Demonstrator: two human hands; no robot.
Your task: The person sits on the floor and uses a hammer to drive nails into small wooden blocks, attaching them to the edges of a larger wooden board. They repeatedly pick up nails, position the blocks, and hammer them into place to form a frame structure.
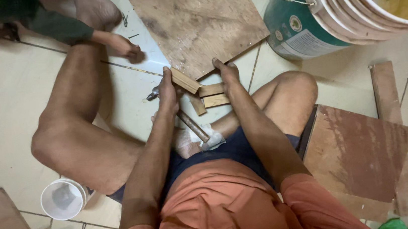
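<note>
Hands brace small wooden blocks (205, 95) on floor tiles (0, 100), just below plywood sheet (199, 21) edge. Left hand (167, 90) fingers curled over hammer (187, 119) and angled block, steadying it; right hand (227, 71) fingers pressed together against block ends.

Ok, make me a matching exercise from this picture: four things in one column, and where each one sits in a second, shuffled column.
Things:
1. plywood sheet
2. small white cup
3. stacked buckets
4. small wood blocks

Places:
A. top right corner
B. between the left hand and the right hand
C. on the floor beside the person's left knee
D. on the tiles just beyond the hands

Pairs: 1-D, 2-C, 3-A, 4-B
</note>
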